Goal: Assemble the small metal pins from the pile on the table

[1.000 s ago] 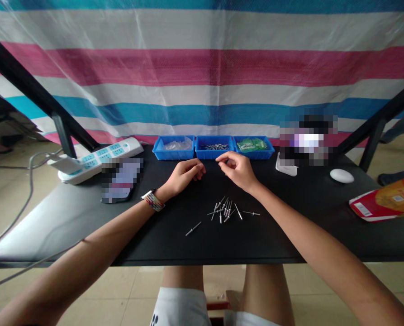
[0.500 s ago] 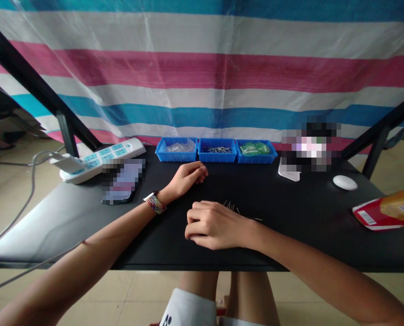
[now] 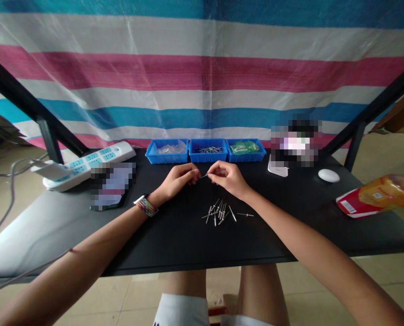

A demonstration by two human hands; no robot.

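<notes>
My right hand (image 3: pixel 229 179) pinches a thin metal pop rivet (image 3: pixel 204 175) between thumb and fingertips. The rivet's other end points at the fingertips of my left hand (image 3: pixel 178 180). My left hand is closed, with fingers curled and thumb against them; whatever lies inside it is hidden. Both hands are above the far-middle part of the black table, just in front of the blue bins. Nearer me lies a loose pile of silver pop rivets (image 3: pixel 220 213), a few of them apart at its right side.
Three blue bins hold clear plastic bags (image 3: pixel 172 148), more rivets (image 3: pixel 211 150) and a green bag (image 3: pixel 244 147). At left are a power strip (image 3: pixel 93 158) and a phone (image 3: pixel 113 185). A white mouse-like object (image 3: pixel 329 175) and a red-yellow package (image 3: pixel 368 199) stand right.
My right hand has moved from over the rivet pile up to my left hand, now with a rivet in its fingertips. The pile is uncovered. The camera view has shifted slightly.
</notes>
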